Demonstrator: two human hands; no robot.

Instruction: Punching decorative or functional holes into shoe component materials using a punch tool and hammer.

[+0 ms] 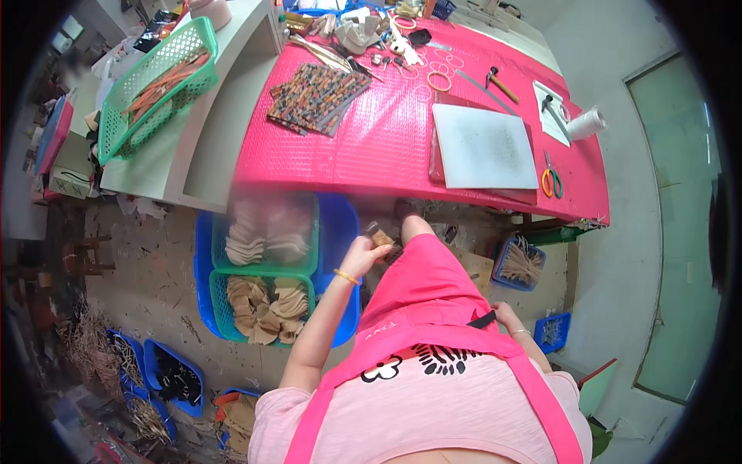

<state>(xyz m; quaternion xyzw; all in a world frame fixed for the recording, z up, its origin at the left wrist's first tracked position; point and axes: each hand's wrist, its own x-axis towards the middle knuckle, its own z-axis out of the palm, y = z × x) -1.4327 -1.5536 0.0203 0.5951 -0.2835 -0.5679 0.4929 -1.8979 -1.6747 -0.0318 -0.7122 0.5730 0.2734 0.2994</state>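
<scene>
Head view looks down on a seated person in a pink apron. The left hand is raised beside the knee and closed around a small tan-brown piece, held just past the edge of the pink surface. The right hand rests at the hip on the apron strap; whether it grips anything I cannot tell. Beside the left arm, two green baskets in a blue crate are well filled with tan cut shapes, which suggests much sorting is done. On the surface a stack of patterned pieces, a white board, scissors and a hammer lie unused, so bench work seems left.
</scene>
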